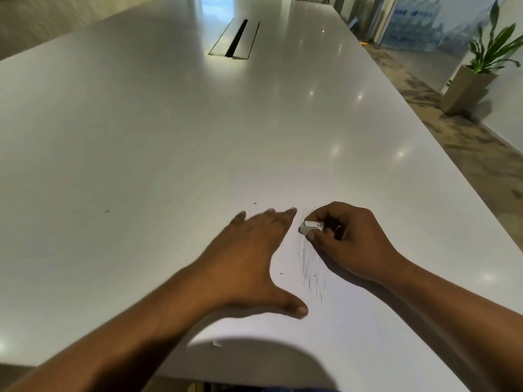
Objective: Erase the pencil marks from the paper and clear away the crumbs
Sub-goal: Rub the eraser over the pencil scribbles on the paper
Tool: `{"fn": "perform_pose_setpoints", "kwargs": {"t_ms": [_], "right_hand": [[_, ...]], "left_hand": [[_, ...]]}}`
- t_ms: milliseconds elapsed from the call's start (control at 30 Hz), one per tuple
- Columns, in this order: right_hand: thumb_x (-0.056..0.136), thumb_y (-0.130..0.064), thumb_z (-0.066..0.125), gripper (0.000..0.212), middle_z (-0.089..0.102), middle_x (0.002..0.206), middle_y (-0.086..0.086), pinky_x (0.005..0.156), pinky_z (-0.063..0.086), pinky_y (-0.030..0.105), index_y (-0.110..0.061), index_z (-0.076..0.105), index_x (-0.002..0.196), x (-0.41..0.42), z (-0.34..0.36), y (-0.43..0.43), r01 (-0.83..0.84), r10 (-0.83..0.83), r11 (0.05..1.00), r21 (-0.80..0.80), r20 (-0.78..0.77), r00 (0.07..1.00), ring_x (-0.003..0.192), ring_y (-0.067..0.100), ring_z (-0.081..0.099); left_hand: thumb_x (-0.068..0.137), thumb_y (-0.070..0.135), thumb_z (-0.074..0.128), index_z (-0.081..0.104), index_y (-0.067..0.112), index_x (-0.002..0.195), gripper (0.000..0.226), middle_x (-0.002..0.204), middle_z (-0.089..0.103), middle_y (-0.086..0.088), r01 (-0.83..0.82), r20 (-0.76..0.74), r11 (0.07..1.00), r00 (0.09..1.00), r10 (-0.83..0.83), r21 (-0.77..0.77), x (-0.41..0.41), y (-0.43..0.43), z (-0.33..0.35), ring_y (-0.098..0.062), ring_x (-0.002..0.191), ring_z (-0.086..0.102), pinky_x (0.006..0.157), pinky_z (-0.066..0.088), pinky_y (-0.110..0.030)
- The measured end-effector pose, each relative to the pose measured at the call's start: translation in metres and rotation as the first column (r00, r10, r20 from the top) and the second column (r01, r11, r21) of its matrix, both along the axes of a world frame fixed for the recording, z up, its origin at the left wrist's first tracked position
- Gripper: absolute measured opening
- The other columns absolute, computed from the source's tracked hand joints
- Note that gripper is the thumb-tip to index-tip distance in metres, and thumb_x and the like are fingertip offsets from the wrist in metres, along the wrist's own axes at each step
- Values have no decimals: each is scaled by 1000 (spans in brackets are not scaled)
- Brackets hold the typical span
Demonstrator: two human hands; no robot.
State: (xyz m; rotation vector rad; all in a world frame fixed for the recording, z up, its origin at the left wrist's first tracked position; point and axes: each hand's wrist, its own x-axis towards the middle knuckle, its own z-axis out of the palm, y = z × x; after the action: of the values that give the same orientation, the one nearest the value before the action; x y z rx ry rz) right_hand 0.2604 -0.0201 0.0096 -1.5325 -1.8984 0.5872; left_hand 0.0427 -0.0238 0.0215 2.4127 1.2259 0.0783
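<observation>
Yonder, plant in planter; eraser, right hand

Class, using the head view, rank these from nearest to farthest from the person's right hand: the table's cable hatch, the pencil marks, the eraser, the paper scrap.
1. The eraser: pinched in the right hand itself.
2. The pencil marks: just left of that hand, on the paper.
3. The paper scrap: by the near edge, further left.
4. The cable hatch: far ahead, centre.
</observation>
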Motion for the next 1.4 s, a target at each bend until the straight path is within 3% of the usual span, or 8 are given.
{"fn": "perform_pose_setpoints", "kwargs": {"t_ms": [200, 300, 633, 733, 900, 1033, 1200, 1400], "right_hand": [[89, -33, 63, 10, 61, 85, -14, 65, 52, 32, -33, 72, 94, -12, 11, -27, -315, 317, 947, -54, 287, 904, 81, 5, 59], [89, -41, 54, 20, 57, 81, -15, 64, 51, 38, -34, 73, 94, -14, 18, -11, -213, 201, 977, -11, 383, 901, 79, 8, 56], [87, -36, 56, 21, 60, 83, -10, 59, 50, 34, -31, 73, 97, -36, 20, -18, -271, 220, 961, 50, 452, 864, 79, 15, 54], [86, -35, 56, 20, 59, 84, -14, 57, 48, 30, -33, 73, 95, -38, 22, -34, -373, 343, 927, -20, 443, 828, 80, 12, 54], [90, -39, 55, 20, 60, 82, -12, 60, 46, 30, -34, 74, 94, -20, 25, -9, -207, 165, 978, 37, 473, 866, 83, 16, 59], [88, -38, 51, 23, 60, 84, -13, 62, 51, 34, -33, 72, 96, -28, 29, -54, -416, 427, 900, -132, 458, 780, 81, 13, 58], [89, -40, 53, 22, 62, 82, -12, 59, 52, 38, -34, 74, 93, -14, 29, -22, -275, 235, 961, -2, 524, 819, 81, 17, 58], [89, -40, 49, 25, 61, 83, -12, 59, 50, 32, -34, 72, 94, -25, 36, -50, -414, 396, 906, -92, 534, 747, 80, 15, 57]], "left_hand": [[47, 87, 70, -33, 34, 147, 153, 164, 9, 18, -87, 51, 996, 995, 85, 26, 3, -9, -17, -4, 149, 11, 124, 3, -38], [48, 87, 70, -36, 35, 145, 153, 164, 7, 20, -84, 61, 996, 995, 82, 31, 2, -10, -16, -3, 149, 8, 124, 2, -38], [48, 86, 71, -34, 32, 147, 153, 163, 13, 16, -70, 55, 997, 996, 68, 41, 2, -8, -16, -2, 148, 11, 124, 3, -37], [49, 86, 70, -32, 31, 148, 153, 163, 15, 16, -54, 36, 998, 998, 52, 44, 3, -8, -15, -4, 148, 13, 124, 2, -37], [49, 89, 66, -30, 30, 150, 151, 165, 7, 15, -54, -19, 996, 998, 56, 65, 3, -6, -15, -6, 150, 10, 124, 3, -39], [51, 89, 65, -28, 29, 151, 149, 166, 5, 13, -37, -51, 998, 998, 40, 60, 3, -6, -13, -7, 150, 8, 124, 3, -40], [55, 88, 65, -27, 28, 151, 147, 166, 1, 10, -30, -91, 998, 995, 36, 60, 5, -6, -8, -10, 151, 8, 124, 4, -41], [53, 88, 67, -27, 26, 151, 149, 165, 9, 8, -25, -121, 997, 992, 34, 70, 8, -5, -7, -12, 149, 14, 123, 7, -42]]}}
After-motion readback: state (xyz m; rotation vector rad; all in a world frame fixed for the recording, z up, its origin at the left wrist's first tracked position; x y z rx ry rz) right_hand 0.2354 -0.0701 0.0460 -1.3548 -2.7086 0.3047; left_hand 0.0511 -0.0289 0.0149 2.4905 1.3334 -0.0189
